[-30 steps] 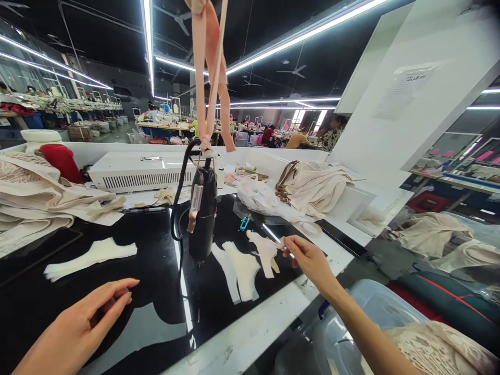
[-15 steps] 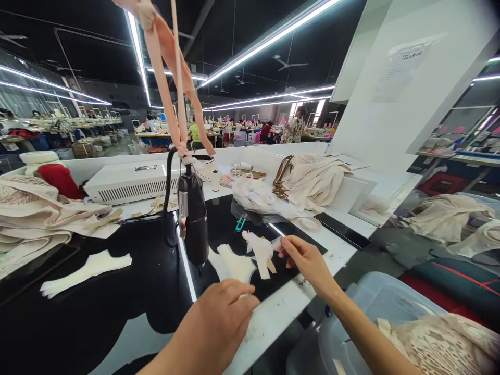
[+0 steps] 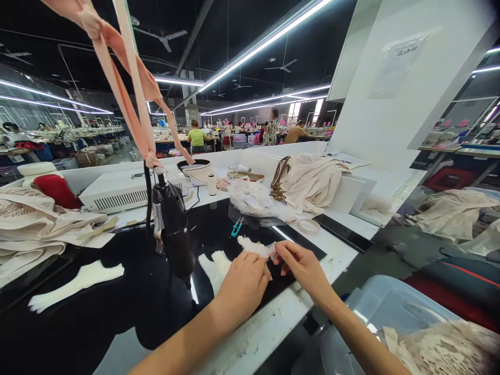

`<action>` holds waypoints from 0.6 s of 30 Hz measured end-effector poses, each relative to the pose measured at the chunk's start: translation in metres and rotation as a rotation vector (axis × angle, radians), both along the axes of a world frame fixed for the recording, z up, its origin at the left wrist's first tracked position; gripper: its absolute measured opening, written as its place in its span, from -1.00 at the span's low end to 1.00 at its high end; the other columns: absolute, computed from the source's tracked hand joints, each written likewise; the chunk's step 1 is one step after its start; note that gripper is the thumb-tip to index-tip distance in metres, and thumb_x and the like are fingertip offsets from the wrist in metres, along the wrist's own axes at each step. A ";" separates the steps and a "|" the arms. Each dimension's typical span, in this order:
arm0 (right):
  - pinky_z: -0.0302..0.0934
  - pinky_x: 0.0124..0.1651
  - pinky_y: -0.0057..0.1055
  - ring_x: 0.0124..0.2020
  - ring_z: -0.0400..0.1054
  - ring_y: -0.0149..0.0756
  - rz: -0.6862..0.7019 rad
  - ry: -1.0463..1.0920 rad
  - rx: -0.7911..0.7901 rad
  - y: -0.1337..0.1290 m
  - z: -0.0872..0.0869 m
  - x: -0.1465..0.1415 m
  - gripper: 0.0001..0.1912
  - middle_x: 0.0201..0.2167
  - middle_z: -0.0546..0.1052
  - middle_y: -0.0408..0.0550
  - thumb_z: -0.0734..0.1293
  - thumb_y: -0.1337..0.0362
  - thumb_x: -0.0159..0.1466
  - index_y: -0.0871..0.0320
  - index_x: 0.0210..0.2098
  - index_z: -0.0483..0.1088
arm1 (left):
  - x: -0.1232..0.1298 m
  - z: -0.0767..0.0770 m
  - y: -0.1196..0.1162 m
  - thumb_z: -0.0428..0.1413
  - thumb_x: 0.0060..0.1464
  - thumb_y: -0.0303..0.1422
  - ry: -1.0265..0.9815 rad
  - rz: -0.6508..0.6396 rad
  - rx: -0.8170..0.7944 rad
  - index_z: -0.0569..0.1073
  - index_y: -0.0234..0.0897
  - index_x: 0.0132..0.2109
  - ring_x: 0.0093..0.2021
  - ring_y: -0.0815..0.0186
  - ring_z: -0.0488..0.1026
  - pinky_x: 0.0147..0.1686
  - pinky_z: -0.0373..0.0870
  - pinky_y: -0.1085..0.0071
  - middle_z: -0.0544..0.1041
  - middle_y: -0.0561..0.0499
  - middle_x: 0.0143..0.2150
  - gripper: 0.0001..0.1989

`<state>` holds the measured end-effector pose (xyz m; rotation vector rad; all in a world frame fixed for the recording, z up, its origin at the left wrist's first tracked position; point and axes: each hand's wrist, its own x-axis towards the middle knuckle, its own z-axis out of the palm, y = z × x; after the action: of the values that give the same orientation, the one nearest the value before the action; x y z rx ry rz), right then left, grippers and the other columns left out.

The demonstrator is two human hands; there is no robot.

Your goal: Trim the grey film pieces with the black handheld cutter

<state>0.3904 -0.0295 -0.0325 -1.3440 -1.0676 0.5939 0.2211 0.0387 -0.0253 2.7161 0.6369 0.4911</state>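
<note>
My right hand pinches the thin, see-through end of a small white fabric piece between thumb and forefinger. From the left, my left hand reaches over that same fabric, its fingers closed and bent onto it; the fingertips are partly hidden. A pale cream cut piece lies beside my left hand, partly under it. Teal thread snips rest just beyond the fabric. Left of my hands, a black handheld motor tool hangs from peach cloth strips.
Another cream piece and a translucent template-like sheet lie on the black glossy surface. Cream garments are piled at left and back right. A clear plastic bin stands at lower right.
My left hand has moved up and right onto the white fabric. My right hand keeps its pinch. The hanging tool appears further left as the view shifts.
</note>
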 end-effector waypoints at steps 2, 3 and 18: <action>0.35 -0.51 -0.44 -0.55 0.37 -0.36 -0.053 0.074 0.078 -0.001 0.005 -0.001 -0.56 -0.45 0.58 -0.06 0.42 -0.16 0.26 0.13 -0.34 0.56 | -0.001 -0.002 0.001 0.02 0.35 -0.48 0.006 0.011 -0.007 0.54 -0.27 -0.04 0.09 0.13 0.46 0.19 0.42 0.14 0.58 -0.09 -0.01 -0.80; 0.36 -0.51 -0.44 -0.51 0.39 -0.35 -0.087 0.115 0.127 -0.001 0.008 0.000 -0.56 -0.39 0.59 -0.04 0.42 -0.16 0.27 0.13 -0.33 0.55 | -0.002 -0.004 0.002 0.02 0.36 -0.46 0.009 0.014 -0.009 0.54 -0.26 -0.04 0.09 0.12 0.46 0.18 0.42 0.14 0.58 -0.09 -0.01 -0.81; 0.21 -0.69 -0.53 -0.65 0.28 -0.46 -0.153 0.319 0.353 -0.026 0.051 -0.035 -0.62 -0.49 0.51 -0.14 0.49 -0.09 0.23 0.10 -0.43 0.53 | -0.025 0.019 -0.014 0.09 0.33 -0.43 0.069 0.008 0.007 0.59 -0.16 0.04 0.03 0.09 0.52 0.02 0.50 0.19 0.55 -0.12 -0.04 -0.76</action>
<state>0.3559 -0.0556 0.0184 -0.9734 -0.7591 0.4619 0.1958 0.0244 -0.0064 2.7480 0.6653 0.4039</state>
